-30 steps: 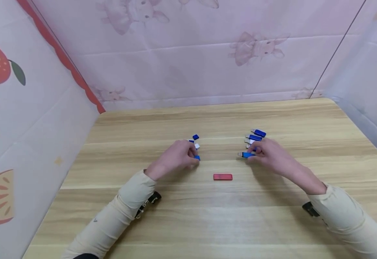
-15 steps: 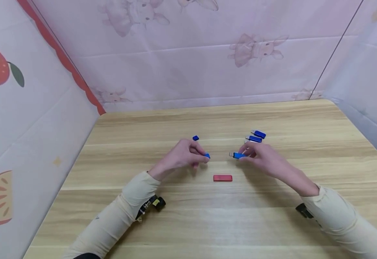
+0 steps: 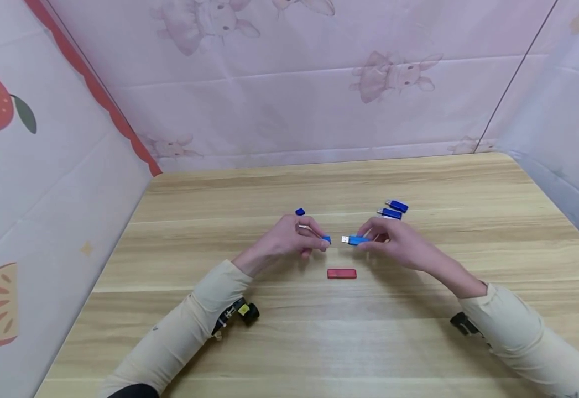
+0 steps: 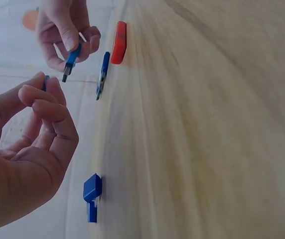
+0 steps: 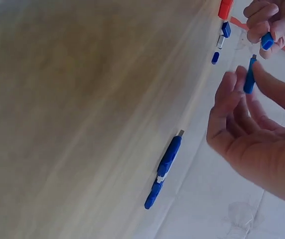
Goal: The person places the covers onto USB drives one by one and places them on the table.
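Observation:
My left hand pinches a small light-blue cap between thumb and fingertips, above the table. Facing it, my right hand pinches a light-blue USB stick by its body, its bare metal plug pointing left at the cap. A short gap separates plug and cap. In the right wrist view the cap and the USB stick show close together, apart. A red USB stick lies on the table in front of both hands.
Uncapped dark-blue USB sticks lie behind my right hand, others partly hidden by it. A dark-blue cap sits behind my left hand; in the right wrist view a white cap lies among blue ones. Walls border the wooden table.
Both hands have lifted the cap and the light-blue USB stick off their rows and drawn them toward each other, narrowing the gap. The red USB stick has stayed put.

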`<state>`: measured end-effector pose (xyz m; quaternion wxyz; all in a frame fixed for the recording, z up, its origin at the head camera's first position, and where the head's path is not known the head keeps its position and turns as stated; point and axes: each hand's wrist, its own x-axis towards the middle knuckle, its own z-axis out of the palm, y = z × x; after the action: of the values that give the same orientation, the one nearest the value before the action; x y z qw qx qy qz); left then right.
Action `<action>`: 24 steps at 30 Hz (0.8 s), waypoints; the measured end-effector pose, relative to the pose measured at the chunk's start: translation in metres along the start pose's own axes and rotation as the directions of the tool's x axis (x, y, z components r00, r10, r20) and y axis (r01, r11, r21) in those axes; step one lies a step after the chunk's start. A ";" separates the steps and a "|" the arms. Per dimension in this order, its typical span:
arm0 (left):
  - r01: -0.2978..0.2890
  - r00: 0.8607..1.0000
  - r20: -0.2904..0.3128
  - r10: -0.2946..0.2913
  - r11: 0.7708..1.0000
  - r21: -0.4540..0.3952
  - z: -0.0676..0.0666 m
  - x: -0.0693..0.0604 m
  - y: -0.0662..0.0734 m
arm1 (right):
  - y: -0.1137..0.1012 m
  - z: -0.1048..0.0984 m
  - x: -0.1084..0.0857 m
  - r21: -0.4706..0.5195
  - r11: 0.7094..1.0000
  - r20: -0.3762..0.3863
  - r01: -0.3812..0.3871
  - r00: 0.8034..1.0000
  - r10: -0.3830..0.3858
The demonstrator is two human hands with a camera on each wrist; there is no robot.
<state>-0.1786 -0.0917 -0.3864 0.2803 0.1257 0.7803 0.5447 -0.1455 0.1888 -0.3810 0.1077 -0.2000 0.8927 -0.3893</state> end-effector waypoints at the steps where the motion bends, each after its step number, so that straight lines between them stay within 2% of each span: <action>1: -0.004 1.000 0.005 0.004 1.000 -0.006 0.000 0.000 0.000 | 0.000 0.000 0.000 0.012 1.000 0.014 -0.003 1.000 0.003; 8: -0.042 0.999 0.025 0.043 0.998 -0.055 0.003 0.001 0.000 | 0.002 0.000 -0.001 0.155 0.985 0.121 -0.080 0.991 0.062; 14: -0.066 0.997 0.036 0.068 0.997 -0.043 0.006 0.002 0.001 | -0.001 -0.002 -0.002 0.217 0.971 0.135 -0.102 0.988 0.073; 24: -0.057 0.998 0.015 0.058 0.998 -0.024 0.010 0.002 0.004 | -0.004 -0.001 -0.003 0.236 0.967 0.148 -0.100 0.987 0.066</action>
<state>-0.1748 -0.0817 -0.3853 0.2720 0.1488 0.7676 0.5609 -0.1421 0.1877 -0.3772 0.2095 -0.1744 0.8362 -0.4759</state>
